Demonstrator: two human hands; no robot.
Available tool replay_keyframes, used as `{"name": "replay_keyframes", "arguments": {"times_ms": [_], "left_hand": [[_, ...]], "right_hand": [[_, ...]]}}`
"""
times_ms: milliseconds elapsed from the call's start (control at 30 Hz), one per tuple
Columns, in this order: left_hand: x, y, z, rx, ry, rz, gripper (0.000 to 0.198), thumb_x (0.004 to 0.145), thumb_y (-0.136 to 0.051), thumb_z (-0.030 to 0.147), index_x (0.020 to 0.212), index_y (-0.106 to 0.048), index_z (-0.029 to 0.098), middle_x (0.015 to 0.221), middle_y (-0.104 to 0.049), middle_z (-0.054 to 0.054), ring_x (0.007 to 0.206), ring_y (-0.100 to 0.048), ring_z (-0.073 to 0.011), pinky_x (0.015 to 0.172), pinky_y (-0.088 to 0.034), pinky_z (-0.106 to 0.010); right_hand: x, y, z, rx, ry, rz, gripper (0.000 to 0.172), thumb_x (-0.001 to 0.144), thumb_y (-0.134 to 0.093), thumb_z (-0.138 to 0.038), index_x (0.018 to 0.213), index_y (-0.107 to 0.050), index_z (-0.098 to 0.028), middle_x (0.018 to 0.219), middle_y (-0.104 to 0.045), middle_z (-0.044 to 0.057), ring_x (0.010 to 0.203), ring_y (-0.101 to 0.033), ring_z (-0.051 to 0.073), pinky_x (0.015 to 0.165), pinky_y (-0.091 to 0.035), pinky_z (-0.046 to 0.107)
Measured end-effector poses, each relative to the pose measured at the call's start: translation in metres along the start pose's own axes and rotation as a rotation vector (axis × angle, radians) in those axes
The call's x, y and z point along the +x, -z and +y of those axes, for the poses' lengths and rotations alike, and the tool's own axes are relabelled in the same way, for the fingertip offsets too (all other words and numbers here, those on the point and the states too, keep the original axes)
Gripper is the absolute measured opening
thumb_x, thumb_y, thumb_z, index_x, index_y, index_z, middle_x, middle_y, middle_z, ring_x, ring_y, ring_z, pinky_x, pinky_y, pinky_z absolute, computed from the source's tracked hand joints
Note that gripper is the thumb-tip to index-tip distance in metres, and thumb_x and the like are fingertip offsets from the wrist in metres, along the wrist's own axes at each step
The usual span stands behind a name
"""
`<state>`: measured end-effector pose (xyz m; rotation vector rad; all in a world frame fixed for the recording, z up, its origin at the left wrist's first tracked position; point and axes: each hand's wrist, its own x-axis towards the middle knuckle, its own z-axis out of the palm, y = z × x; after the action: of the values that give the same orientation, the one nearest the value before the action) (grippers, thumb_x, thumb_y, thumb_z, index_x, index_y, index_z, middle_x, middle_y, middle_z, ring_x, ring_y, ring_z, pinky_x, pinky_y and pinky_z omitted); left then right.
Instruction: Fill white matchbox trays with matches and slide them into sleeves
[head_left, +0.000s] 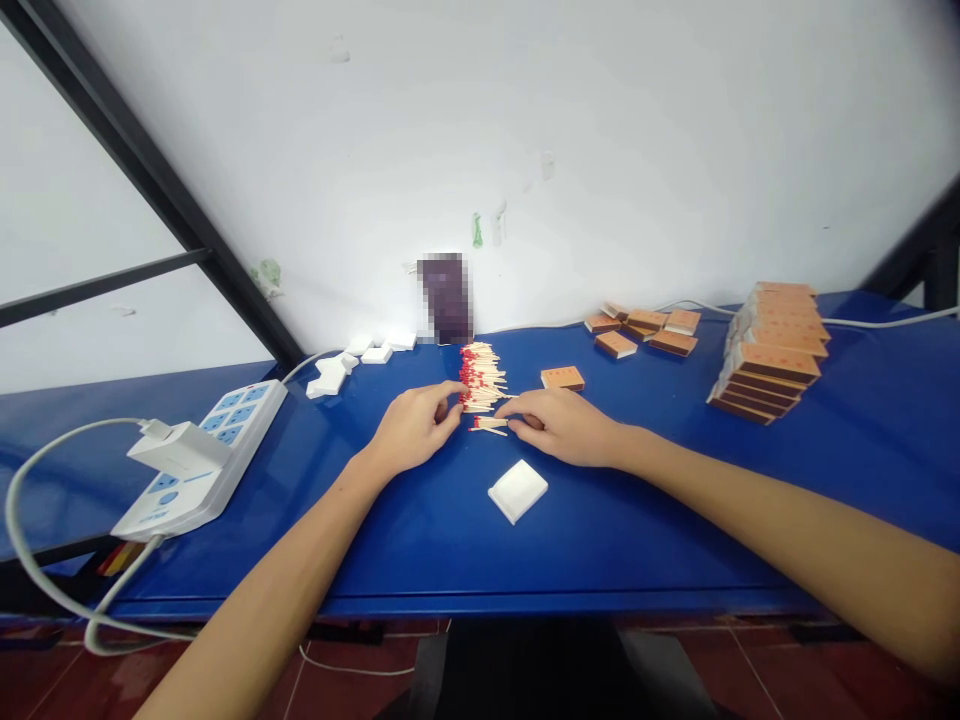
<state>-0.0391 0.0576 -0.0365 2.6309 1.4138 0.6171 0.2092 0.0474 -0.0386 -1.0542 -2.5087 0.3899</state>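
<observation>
A white wall (660, 170) rises behind the table, marked with grey scuffs, chipped patches and a few green smudges (477, 230). At the left a dark diagonal post (120, 135) slopes down to the back of the table — a thinner crossbar (105, 285) meets it partway. Another dark beam (911, 240) slants in at the far right. The blue tabletop (637, 540) has a glossy surface — soft, pale reflections lie across it. Below its front edge, reddish-brown floor tiles (757, 670) show light joints.
</observation>
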Motion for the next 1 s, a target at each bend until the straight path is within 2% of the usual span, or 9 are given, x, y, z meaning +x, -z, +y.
{"name": "replay_keyframes", "arguments": {"times_ms": [100, 233, 300, 433, 567, 767, 900, 1000], "left_hand": [[0.000, -0.001, 0.001, -0.003, -0.063, 0.005, 0.035, 0.095, -0.047, 0.031, 0.127, -0.061, 0.023, 0.089, -0.062, -0.003, 0.072, -0.057, -0.0146, 0.069, -0.044, -0.027], [-0.001, -0.001, 0.003, -0.014, -0.103, 0.013, 0.036, 0.096, -0.045, 0.031, 0.127, -0.062, 0.022, 0.104, -0.060, -0.006, 0.080, -0.058, -0.0158, 0.072, -0.047, -0.028], [-0.002, -0.001, 0.004, -0.017, -0.109, 0.004, 0.035, 0.097, -0.044, 0.031, 0.126, -0.062, 0.022, 0.104, -0.060, -0.006, 0.081, -0.058, -0.0163, 0.072, -0.047, -0.029], [-0.001, -0.001, 0.002, -0.015, -0.093, 0.002, 0.036, 0.096, -0.046, 0.033, 0.127, -0.060, 0.021, 0.099, -0.060, -0.006, 0.080, -0.057, -0.0171, 0.072, -0.046, -0.030], [-0.001, -0.004, 0.001, -0.025, -0.054, 0.009, 0.036, 0.095, -0.047, 0.033, 0.128, -0.058, 0.023, 0.095, -0.061, -0.005, 0.078, -0.057, -0.0172, 0.070, -0.044, -0.030], [-0.001, -0.005, 0.001, -0.031, -0.028, 0.007, 0.037, 0.095, -0.048, 0.033, 0.129, -0.056, 0.023, 0.091, -0.060, -0.004, 0.077, -0.056, -0.0176, 0.070, -0.045, -0.030], [-0.002, -0.004, 0.002, -0.029, -0.041, -0.002, 0.037, 0.096, -0.047, 0.032, 0.131, -0.055, 0.023, 0.097, -0.061, -0.005, 0.079, -0.057, -0.0177, 0.071, -0.045, -0.030], [-0.002, -0.005, 0.001, -0.019, -0.049, -0.001, 0.038, 0.096, -0.046, 0.032, 0.133, -0.054, 0.023, 0.099, -0.061, -0.005, 0.080, -0.057, -0.0177, 0.071, -0.045, -0.030]], "right_hand": [[-0.001, -0.001, 0.001, 0.016, 0.032, 0.001, 0.031, 0.094, -0.047, -0.018, 0.113, -0.071, -0.020, 0.111, -0.073, 0.007, 0.099, -0.066, 0.021, 0.083, -0.046, 0.032], [-0.001, -0.003, 0.002, 0.042, 0.005, 0.016, 0.033, 0.094, -0.046, -0.020, 0.119, -0.068, -0.019, 0.115, -0.072, 0.007, 0.099, -0.066, 0.021, 0.084, -0.047, 0.032], [0.000, -0.003, 0.003, 0.043, -0.053, 0.052, 0.034, 0.094, -0.045, -0.020, 0.121, -0.067, -0.018, 0.107, -0.074, 0.008, 0.092, -0.067, 0.020, 0.080, -0.047, 0.030], [0.006, -0.004, 0.005, 0.013, -0.215, 0.140, 0.032, 0.090, -0.051, -0.019, 0.117, -0.068, -0.014, 0.074, -0.071, 0.003, 0.071, -0.063, 0.017, 0.069, -0.043, 0.027], [0.016, -0.003, 0.010, -0.014, -0.316, 0.197, 0.025, 0.083, -0.060, -0.020, 0.105, -0.071, -0.015, 0.074, -0.069, 0.001, 0.068, -0.060, 0.015, 0.067, -0.041, 0.025], [0.026, -0.001, 0.016, -0.049, -0.336, 0.129, 0.013, 0.082, -0.060, -0.020, 0.085, -0.073, -0.020, 0.074, -0.070, 0.000, 0.066, -0.059, 0.013, 0.066, -0.039, 0.024], [0.030, 0.002, 0.016, -0.067, -0.314, 0.077, 0.013, 0.085, -0.057, -0.021, 0.085, -0.070, -0.021, 0.071, -0.068, 0.000, 0.066, -0.058, 0.013, 0.066, -0.038, 0.024], [0.033, 0.004, 0.015, -0.046, -0.354, 0.043, 0.012, 0.082, -0.061, -0.023, 0.089, -0.070, -0.021, 0.075, -0.069, 0.000, 0.068, -0.059, 0.014, 0.063, -0.037, 0.024]]}}
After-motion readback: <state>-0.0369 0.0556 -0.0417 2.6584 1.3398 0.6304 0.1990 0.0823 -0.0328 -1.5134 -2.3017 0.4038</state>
